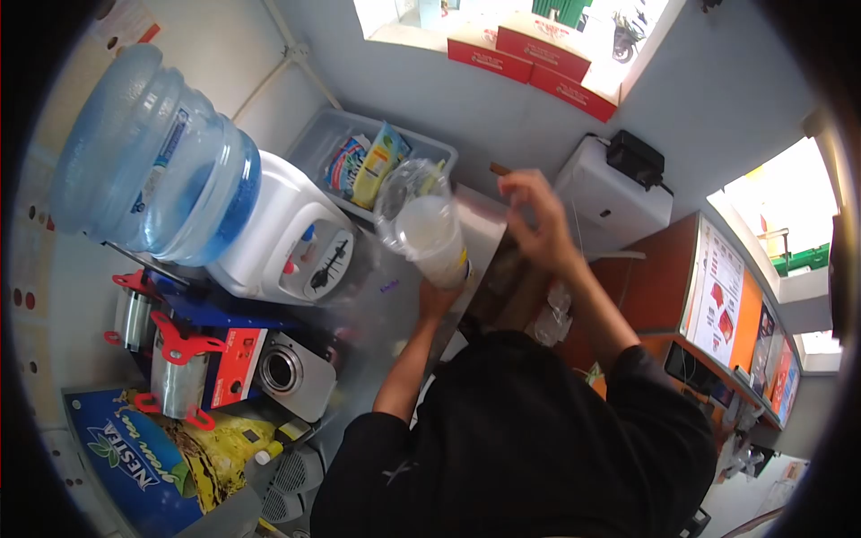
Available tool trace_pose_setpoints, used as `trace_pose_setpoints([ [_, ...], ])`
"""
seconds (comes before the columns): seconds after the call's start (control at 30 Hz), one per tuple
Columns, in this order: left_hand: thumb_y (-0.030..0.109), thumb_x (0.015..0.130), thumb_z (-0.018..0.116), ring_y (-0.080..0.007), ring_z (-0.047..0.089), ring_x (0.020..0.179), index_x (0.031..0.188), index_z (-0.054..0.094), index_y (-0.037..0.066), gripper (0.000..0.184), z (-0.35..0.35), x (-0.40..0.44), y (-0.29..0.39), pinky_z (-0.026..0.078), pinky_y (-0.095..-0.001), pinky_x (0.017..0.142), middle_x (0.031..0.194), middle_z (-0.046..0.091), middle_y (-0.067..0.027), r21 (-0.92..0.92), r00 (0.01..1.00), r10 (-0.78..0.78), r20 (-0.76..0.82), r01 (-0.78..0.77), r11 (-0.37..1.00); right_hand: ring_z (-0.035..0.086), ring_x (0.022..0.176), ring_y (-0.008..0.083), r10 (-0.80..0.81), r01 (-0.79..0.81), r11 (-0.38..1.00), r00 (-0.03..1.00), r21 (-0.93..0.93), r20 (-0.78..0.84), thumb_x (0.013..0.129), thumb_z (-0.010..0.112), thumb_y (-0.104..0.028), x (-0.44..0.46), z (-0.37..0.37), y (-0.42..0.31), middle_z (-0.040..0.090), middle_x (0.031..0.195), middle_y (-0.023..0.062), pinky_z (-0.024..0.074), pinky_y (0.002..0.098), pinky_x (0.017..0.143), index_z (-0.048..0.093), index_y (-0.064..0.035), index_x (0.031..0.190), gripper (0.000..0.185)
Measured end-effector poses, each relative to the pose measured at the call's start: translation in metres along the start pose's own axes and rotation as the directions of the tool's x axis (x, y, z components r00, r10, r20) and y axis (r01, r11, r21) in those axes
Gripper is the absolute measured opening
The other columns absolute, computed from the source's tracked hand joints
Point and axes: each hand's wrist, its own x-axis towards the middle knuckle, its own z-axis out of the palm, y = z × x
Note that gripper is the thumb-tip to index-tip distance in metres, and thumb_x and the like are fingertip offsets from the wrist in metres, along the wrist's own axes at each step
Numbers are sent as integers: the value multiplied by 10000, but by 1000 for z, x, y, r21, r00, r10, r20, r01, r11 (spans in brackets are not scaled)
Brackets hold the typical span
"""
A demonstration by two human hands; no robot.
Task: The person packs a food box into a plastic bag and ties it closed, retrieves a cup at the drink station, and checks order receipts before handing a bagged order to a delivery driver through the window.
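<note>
1. We look down into a small room, its pale blue-grey wall (pixel 404 76) rising beyond both hands.
2. Below the left hand (pixel 440 299) we see a shiny counter (pixel 386 325), spreading out to that hand's left.
3. Well off to the right of the right hand (pixel 543 224) stands an orange-brown cabinet (pixel 641 300).
4. To the left of the left hand is a white water dispenser (pixel 269 202), a big blue bottle (pixel 208 170) mounted on it.
5. Just past the right hand, on its far right side, we find a white appliance (pixel 619 199) with a black box (pixel 635 161) on top.
6. Ahead of the left hand sits a translucent tub (pixel 309 143) holding packets, one of them yellow (pixel 378 166).
7. The clear plastic container (pixel 435 249) is up in the left hand, whitish in its lower part; we cannot tell whether it is one tall cup or several stacked.
8. The left hand grasps its lower end. The right hand is raised beside it, fingers loosely spread, slightly blurred, with nothing visible in its grip.
9. As far as we can judge, the container has been taken up and not yet set down; whether it is filled or opened, we cannot tell.
</note>
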Motion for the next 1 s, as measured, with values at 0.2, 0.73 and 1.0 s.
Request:
trace_pose_setpoints([
  [0.2,299,741,819,-360,621,1122,1217,616,36,580,12,-6,-9,493,-459,936,1191,654,-193,123,992,106,64,-114,986,669,928,298,126,375,791,672,-483,729,850,673,-277,60,24,-53,689,970,134,537,406,830,711,-57,930,237],
  [0.73,318,743,850,-304,617,1138,1229,588,-46,662,0,0,-12,470,-411,967,1196,642,-191,-12,960,-74,272,80,997,718,754,324,8,383,776,789,-501,615,673,688,-125,8,33,-74,701,743,171,560,417,626,728,-14,743,137],
  [1.0,334,838,780,-278,485,1279,1404,435,-28,755,-89,33,115,390,-380,1041,1367,507,-179,142,899,384,210,-417,898,678,984,265,237,286,413,883,-865,405,706,739,-141,9,75,-68,680,1046,168,535,373,848,684,-5,1050,374],
])
